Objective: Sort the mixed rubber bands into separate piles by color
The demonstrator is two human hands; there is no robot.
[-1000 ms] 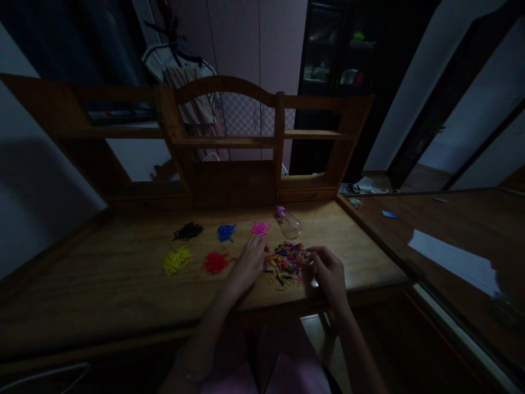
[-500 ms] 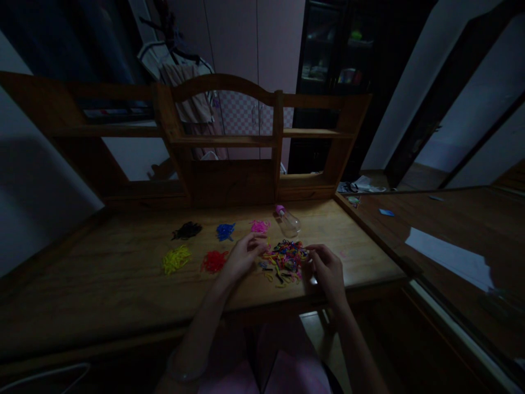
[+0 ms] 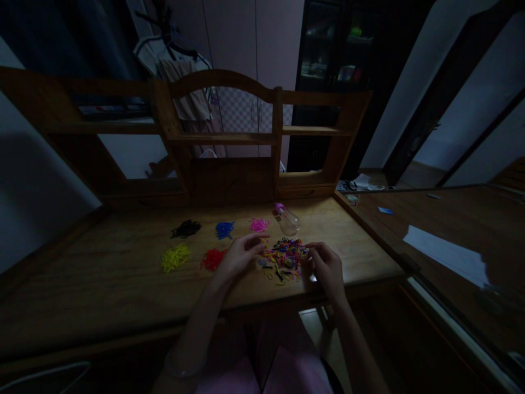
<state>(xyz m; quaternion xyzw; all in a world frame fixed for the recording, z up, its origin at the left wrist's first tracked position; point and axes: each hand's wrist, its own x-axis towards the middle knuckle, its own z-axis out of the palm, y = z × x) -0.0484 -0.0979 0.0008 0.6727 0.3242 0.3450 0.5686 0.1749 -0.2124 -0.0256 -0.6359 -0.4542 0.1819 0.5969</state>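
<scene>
A mixed pile of small coloured rubber bands (image 3: pixel 287 254) lies on the wooden desk between my hands. My left hand (image 3: pixel 243 254) is at the pile's left edge, fingers stretched out and thumb apart, with nothing plainly held. At the right edge, my right hand (image 3: pixel 327 268) has its fingertips bent together against the bands; whatever they pinch is too small and dark to make out. Left of the pile, sorted heaps lie apart: red bands (image 3: pixel 213 259), yellow bands (image 3: pixel 175 258), blue bands (image 3: pixel 225 230), black bands (image 3: pixel 186 229) and pink bands (image 3: pixel 260 225).
Behind the mixed pile a clear bulb-shaped bottle (image 3: pixel 290 222) with a pink cap lies on its side. A wooden shelf unit (image 3: pixel 229 140) borders the desk's back. To the right, a lower brown surface holds a white paper sheet (image 3: pixel 445 255) and a blue card (image 3: pixel 385 210).
The view has shifted very slightly. Both hands stay almost in place at the mixed pile, with only small finger movements; the heaps look the same.
</scene>
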